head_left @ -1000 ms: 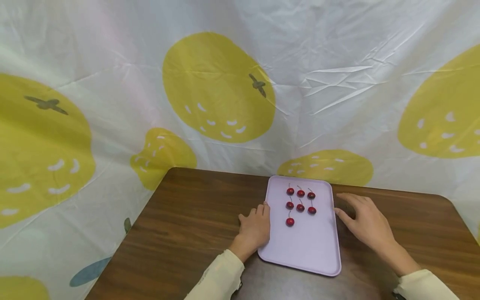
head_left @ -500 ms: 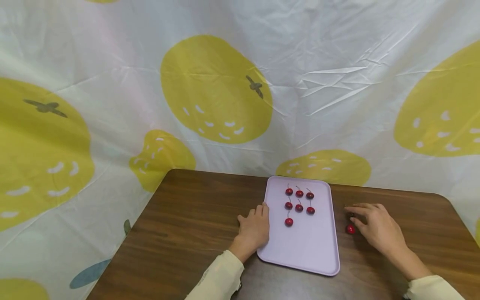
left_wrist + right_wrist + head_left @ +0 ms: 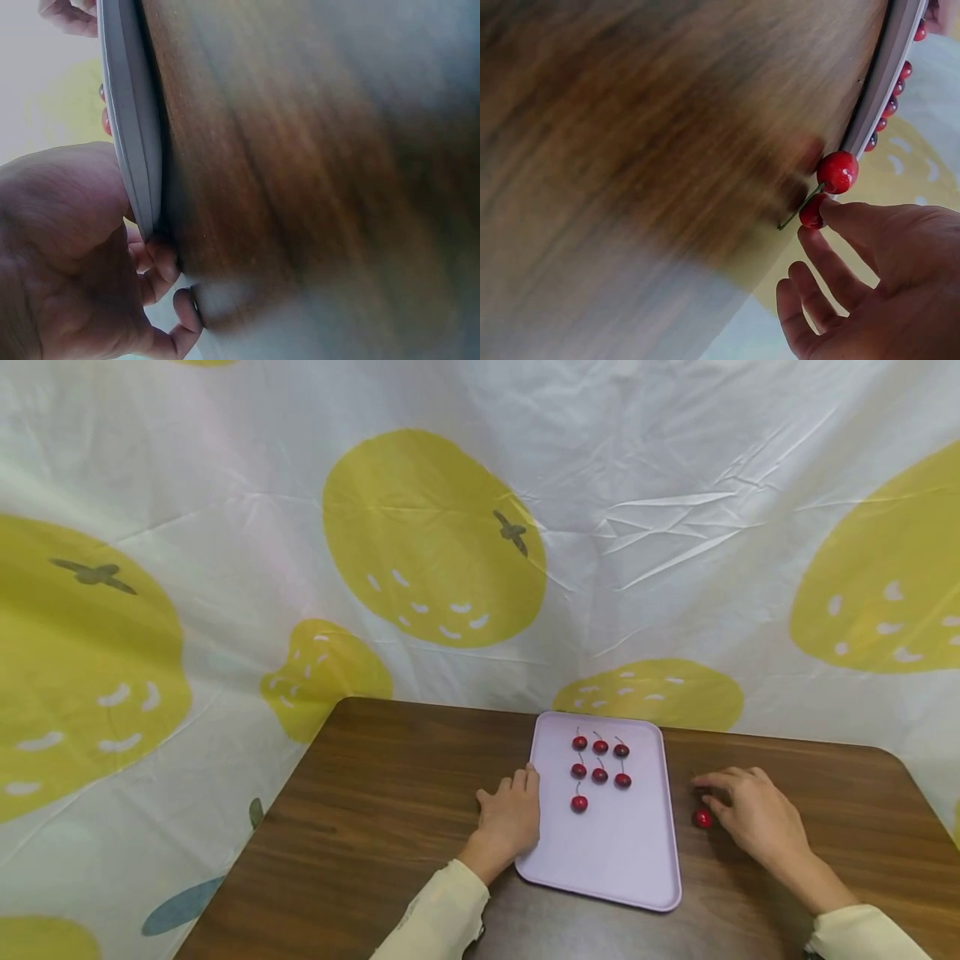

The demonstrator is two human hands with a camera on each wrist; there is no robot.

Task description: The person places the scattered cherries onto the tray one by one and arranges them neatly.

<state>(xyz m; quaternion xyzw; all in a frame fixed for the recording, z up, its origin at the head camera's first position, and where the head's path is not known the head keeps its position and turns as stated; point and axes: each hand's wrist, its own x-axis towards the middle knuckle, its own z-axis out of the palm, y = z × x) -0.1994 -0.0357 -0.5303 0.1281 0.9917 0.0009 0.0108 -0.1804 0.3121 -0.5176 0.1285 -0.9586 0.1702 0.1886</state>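
Observation:
In the head view, a lilac tray [image 3: 607, 868] lies on the table, bearing several red cherries [image 3: 600, 774] with stems, in two rows of three and a lone cherry [image 3: 579, 804] nearer me. My left hand [image 3: 510, 814] rests along the tray's left rim, its thumb apart from the tray. Right of the tray, my right hand [image 3: 757, 814] pinches a cherry [image 3: 812, 213] between thumb and forefinger; the head view hides that cherry. Touching it or very close is another loose cherry [image 3: 838, 171]. A green stem [image 3: 801, 206] stretches past both.
The brown wooden table [image 3: 405, 793] extends on both sides of the tray. Behind it hangs a pale curtain [image 3: 660, 443] with yellow fruit prints, close to the table's far edge.
My right hand has drawn away from the tray's right rim, rightward and toward me. A loose cherry has come into view beside it, and its fingers have closed on another. My left hand stays put.

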